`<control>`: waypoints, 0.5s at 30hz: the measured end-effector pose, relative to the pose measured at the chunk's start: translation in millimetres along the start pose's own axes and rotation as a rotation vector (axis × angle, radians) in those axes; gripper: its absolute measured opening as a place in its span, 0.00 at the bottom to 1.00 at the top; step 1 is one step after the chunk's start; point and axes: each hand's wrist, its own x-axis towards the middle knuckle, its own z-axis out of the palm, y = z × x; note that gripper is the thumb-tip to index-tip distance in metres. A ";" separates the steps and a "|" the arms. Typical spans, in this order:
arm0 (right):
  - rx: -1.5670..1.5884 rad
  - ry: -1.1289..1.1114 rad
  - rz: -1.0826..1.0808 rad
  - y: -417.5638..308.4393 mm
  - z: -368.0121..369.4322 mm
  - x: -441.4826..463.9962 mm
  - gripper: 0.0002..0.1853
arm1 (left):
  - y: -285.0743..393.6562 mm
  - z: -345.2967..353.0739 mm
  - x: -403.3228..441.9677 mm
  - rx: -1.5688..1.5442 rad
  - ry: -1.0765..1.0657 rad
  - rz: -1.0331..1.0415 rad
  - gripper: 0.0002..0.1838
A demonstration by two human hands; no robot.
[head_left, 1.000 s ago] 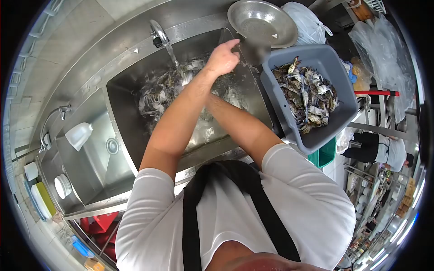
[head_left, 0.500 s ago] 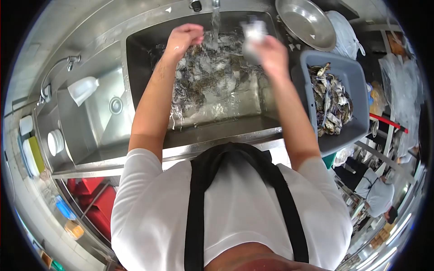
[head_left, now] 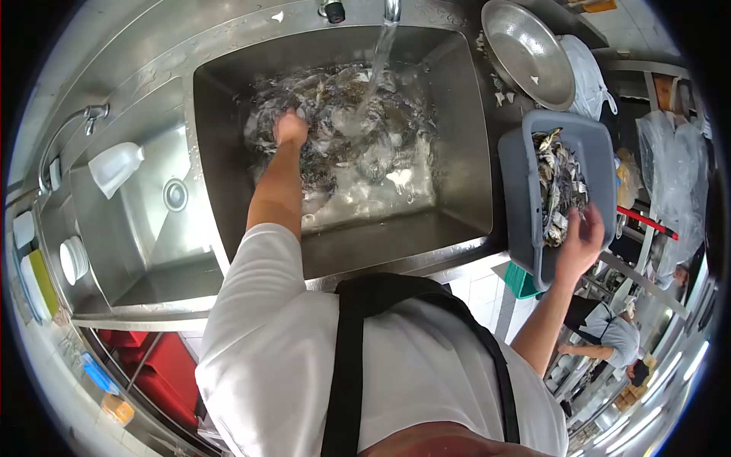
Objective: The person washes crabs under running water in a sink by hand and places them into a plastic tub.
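Note:
My left hand (head_left: 290, 128) reaches into the water of the large steel sink (head_left: 343, 247), among a heap of wet grey-and-white seafood pieces (head_left: 381, 126). Its fingers are partly hidden by the water and pieces. A running tap (head_left: 392, 11) pours onto the heap. On the right, my right hand (head_left: 580, 240) is over the near side of a grey plastic bin (head_left: 518, 171), fingers apart, with nothing visible in it. Inside the bin lie many similar dark and pale pieces (head_left: 560, 179); their exact kind is hard to make out.
A round steel bowl (head_left: 525, 53) and a white plastic bag (head_left: 592, 72) are beyond the bin. On the left, a second sink basin (head_left: 156, 251) holds a white plastic jug (head_left: 114, 169). Another person (head_left: 613, 335) is bent over in the background at right.
My right hand has swung from above the sink to the bin, and the pale thing it held no longer shows in it. My left hand has lowered into the water.

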 end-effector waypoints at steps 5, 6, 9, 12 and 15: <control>0.012 -0.094 -0.313 -40.1 35.0 -24.9 0.14 | 12.7 -5.7 0.9 -0.043 -0.220 -0.169 0.21; 0.099 -0.134 -0.313 -46.6 42.9 -29.7 0.13 | 9.0 -7.7 -4.8 -0.232 -0.189 -0.161 0.18; 0.168 -0.260 -0.472 -74.8 77.3 -47.6 0.12 | 41.6 -73.0 -27.4 -0.649 -0.304 0.021 0.17; 0.381 -0.475 -0.473 -111.3 119.2 -67.8 0.13 | 89.1 -151.6 -58.8 -0.794 -0.536 0.183 0.19; 0.588 -0.506 -0.529 -150.4 164.0 -65.4 0.14 | 140.8 -233.4 -103.1 -0.679 -0.601 0.501 0.21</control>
